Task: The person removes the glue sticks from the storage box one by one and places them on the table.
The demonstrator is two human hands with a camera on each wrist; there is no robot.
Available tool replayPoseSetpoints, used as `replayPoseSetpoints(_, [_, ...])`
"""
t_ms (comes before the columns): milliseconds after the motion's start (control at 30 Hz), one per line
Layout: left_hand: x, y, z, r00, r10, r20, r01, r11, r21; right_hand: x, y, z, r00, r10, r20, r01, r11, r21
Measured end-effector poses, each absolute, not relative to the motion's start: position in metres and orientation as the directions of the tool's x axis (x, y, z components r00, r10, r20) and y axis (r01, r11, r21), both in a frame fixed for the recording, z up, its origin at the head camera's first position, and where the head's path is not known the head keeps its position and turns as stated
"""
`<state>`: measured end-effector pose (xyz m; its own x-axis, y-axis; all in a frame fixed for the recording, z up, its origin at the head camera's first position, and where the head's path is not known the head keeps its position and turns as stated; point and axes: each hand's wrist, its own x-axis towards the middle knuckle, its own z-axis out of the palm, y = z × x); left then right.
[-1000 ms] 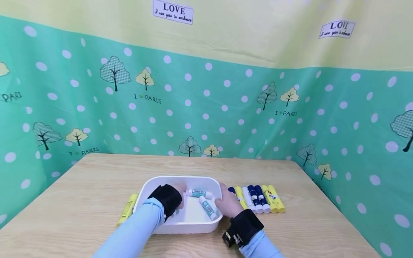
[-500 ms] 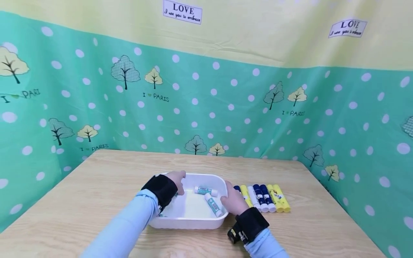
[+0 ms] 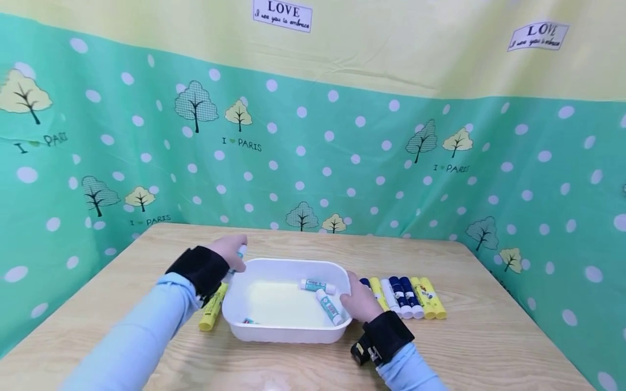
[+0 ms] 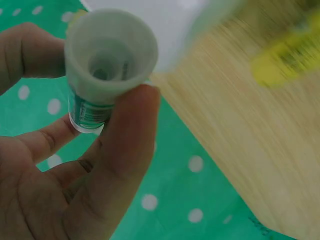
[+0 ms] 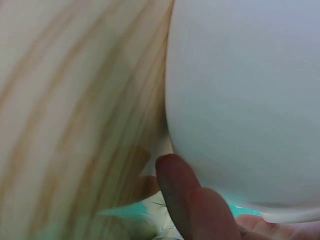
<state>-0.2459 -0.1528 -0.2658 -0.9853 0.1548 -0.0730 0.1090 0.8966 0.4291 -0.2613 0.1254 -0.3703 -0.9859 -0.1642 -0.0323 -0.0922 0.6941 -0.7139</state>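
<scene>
My left hand (image 3: pixel 229 252) is raised just beyond the left rim of a white plastic bin (image 3: pixel 288 334). Between its thumb and fingers it pinches a white-and-green glue stick (image 4: pixel 112 45), whose hollow round end faces the left wrist camera. With the right hand (image 3: pixel 363 300) I grip the bin's right wall; the right wrist view shows fingers (image 5: pixel 177 187) against its outside. Inside the bin lie two green-labelled glue sticks, one near the back (image 3: pixel 317 286) and one slanted (image 3: pixel 330 307). The front wall mostly hides a third small labelled item (image 3: pixel 249 321).
A yellow glue stick (image 3: pixel 212 309) lies on the wooden table (image 3: pixel 303 369) along the bin's left side. To the right is a row of several yellow, white and dark blue glue sticks (image 3: pixel 403 297). A green dotted curtain (image 3: pixel 342 163) hangs behind.
My left hand has come up out of the bin and moved left over its rim, bringing a glue stick. The right hand has stayed on the bin's right wall.
</scene>
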Motion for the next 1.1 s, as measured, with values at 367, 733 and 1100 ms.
replayPoseSetpoints(367, [-0.247,-0.204,-0.307,-0.989,0.02,-0.144,-0.023,0.955,0.294,-0.263,0.131,-0.371,-0.988,-0.155,-0.026,-0.091,0.7,-0.708])
replayPoseSetpoints(733, [-0.249,-0.215,-0.341,-0.981,-0.045,-0.187,-0.085,0.973,0.213,-0.262,0.129,-0.367,-0.99,-0.136,-0.037,-0.069,0.694,-0.717])
replayPoseSetpoints(1100, [-0.242,-0.209,-0.342,-0.982,-0.04,-0.185,-0.088,0.963,0.254,-0.263,0.128,-0.368,-0.99,-0.139,-0.021,-0.083,0.696,-0.713])
